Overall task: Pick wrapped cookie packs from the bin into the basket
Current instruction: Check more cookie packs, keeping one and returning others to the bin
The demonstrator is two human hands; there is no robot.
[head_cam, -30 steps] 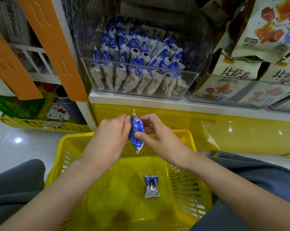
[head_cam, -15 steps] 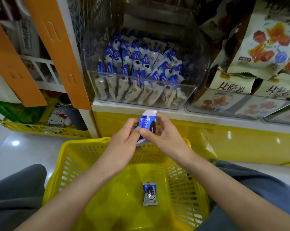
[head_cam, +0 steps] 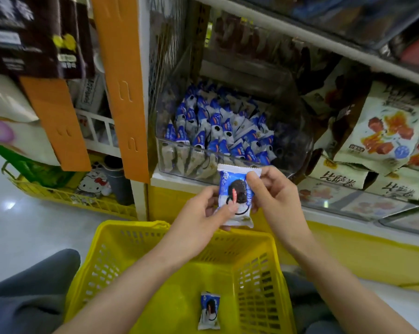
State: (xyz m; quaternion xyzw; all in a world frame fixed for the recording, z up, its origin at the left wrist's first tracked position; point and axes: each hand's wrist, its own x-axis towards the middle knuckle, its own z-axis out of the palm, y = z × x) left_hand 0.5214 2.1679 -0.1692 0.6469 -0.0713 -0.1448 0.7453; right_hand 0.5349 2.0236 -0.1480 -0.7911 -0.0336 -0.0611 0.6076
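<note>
Blue cookie pack (head_cam: 235,189): over basket (head_cam: 107,261), 12 o'clock rim.
Left hand (head_cam: 201,213): pinching lower edge.
Right hand (head_cam: 273,201): pinching right side.

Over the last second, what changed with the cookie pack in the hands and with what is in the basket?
The cookie pack was turned from edge-on to flat, so its printed front now faces the camera. The left hand and right hand both kept their grip on it, and nothing was let go. The other pack still lies alone on the floor of the basket.
</note>
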